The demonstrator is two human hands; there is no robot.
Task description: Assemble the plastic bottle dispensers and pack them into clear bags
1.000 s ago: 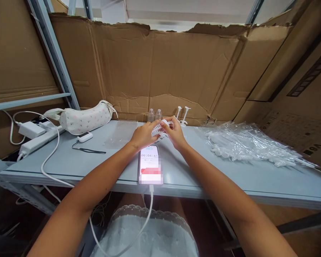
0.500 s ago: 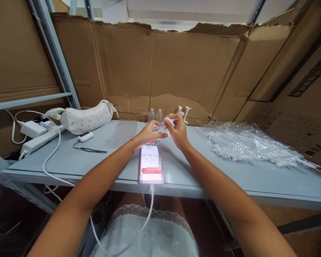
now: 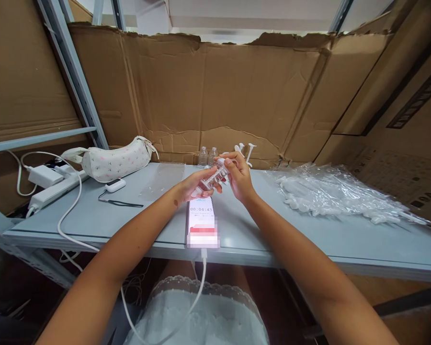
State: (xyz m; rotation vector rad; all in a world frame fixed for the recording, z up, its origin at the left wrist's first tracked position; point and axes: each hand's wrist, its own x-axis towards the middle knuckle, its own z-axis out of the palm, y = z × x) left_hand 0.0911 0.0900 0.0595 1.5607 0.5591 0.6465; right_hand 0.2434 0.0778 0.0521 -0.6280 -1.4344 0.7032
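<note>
Here we hold a small clear syringe [image 3: 212,178] in both hands, lifted off the table [image 3: 273,225] and hanging just above the top edge of the phone [image 3: 201,221]. Our left hand [image 3: 192,186] cups its lower end from beneath, fingers curled loosely with the thumb laid along the barrel; our right hand [image 3: 239,177] pinches its upper end between thumb and forefinger. Whether the remaining right fingers touch it we cannot tell.

The syringe looks light and stiff, thin smooth plastic that would likely slip under a loose pinch and could crack or bend at the plunger if squeezed hard. We judge the ribbed barrel the safest place to grip, with the other fingers at the flanged end.

Beyond our fingertips stand two little bottles [image 3: 207,156] and some upright plungers [image 3: 247,152] against the cardboard wall. To the right of our right fingers lies a heap of bagged syringes [image 3: 330,195]; far left of our left fingers sit a flowered pouch [image 3: 111,160] and a power strip [image 3: 53,189].

Compared with a second ago, our hands have risen slightly and turned the syringe from nearly level to a clear slant, right end higher, and the left hand has slid lower, beneath it.
</note>
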